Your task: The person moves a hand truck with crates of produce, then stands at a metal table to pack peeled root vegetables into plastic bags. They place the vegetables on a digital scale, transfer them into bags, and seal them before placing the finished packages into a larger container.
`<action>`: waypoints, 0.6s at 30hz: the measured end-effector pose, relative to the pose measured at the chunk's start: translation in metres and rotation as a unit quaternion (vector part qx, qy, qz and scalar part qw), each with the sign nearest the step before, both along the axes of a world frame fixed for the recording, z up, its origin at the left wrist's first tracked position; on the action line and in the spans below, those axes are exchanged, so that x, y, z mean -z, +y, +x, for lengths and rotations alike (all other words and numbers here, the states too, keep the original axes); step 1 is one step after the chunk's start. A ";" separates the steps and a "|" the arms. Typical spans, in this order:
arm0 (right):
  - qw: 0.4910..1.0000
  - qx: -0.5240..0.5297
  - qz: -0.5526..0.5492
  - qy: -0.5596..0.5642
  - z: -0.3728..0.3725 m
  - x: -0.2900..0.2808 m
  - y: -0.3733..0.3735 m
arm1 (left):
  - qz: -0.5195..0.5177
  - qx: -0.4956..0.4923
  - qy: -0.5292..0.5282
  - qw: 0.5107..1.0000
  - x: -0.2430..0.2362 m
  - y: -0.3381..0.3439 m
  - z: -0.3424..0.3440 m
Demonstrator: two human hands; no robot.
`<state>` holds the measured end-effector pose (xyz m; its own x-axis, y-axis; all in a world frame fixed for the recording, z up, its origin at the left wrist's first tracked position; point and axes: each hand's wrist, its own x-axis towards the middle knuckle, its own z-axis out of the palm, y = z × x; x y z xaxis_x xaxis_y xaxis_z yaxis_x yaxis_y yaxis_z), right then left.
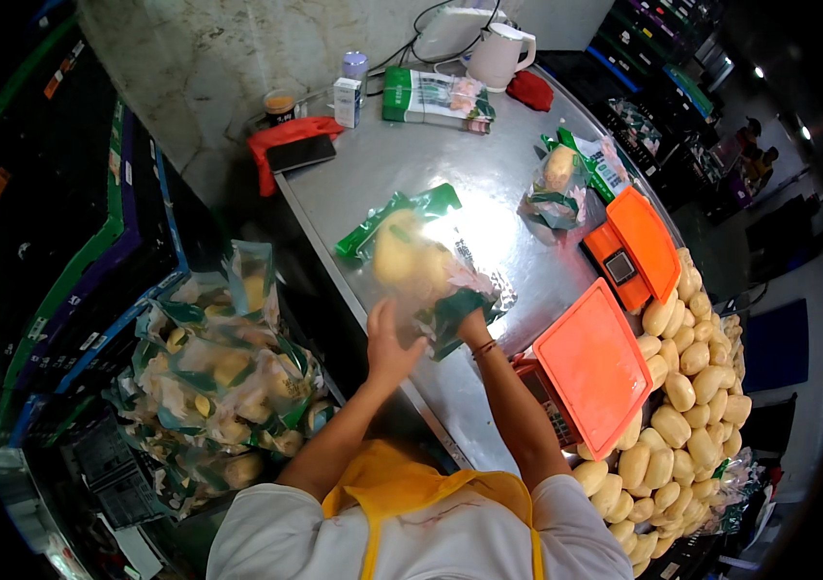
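A clear plastic bag of potatoes (410, 253) with green printed ends lies on the metal table in front of me. My left hand (394, 346) is at the bag's near left side, thumb and fingers apart, the fingertips against the film. At the near right end, my right hand (472, 329) grips the bunched green film; its fingertips are hidden by the plastic. Farther right on the table, another bag of potatoes (558, 184) stands apart from both hands. An orange-topped scale (593, 369) sits just right of my right forearm.
A second orange scale (624, 253) stands behind the first. Loose potatoes (673, 425) are heaped at the right. Several filled bags (228, 372) pile up at the left beside stacked dark crates (54, 251). Flat packaging bags (436, 100), a kettle (500, 56) and a phone (301, 153) lie at the back.
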<state>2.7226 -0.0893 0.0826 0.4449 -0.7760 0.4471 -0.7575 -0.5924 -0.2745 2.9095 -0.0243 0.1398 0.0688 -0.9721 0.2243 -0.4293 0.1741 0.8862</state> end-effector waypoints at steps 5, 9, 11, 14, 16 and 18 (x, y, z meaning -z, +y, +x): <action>0.750 0.074 0.378 -0.538 0.030 -0.010 0.013 | 0.444 0.050 0.470 0.761 0.022 -0.022 0.000; 0.775 0.129 0.464 -0.410 0.036 -0.015 0.018 | 0.421 0.050 0.382 0.821 0.019 -0.027 -0.015; 0.815 0.161 0.489 -0.266 0.040 -0.025 0.011 | 0.365 0.056 0.318 0.873 0.036 -0.029 -0.011; 0.774 -0.001 0.398 -0.493 0.040 -0.020 0.022 | 0.323 0.062 0.347 0.878 0.060 -0.025 -0.003; 0.471 -0.018 0.463 -0.750 0.052 -0.037 0.029 | 0.311 0.051 0.379 0.870 0.065 -0.019 -0.002; 0.268 -0.043 0.446 -0.853 0.060 -0.021 0.027 | 0.313 0.049 0.391 0.864 0.066 -0.018 -0.002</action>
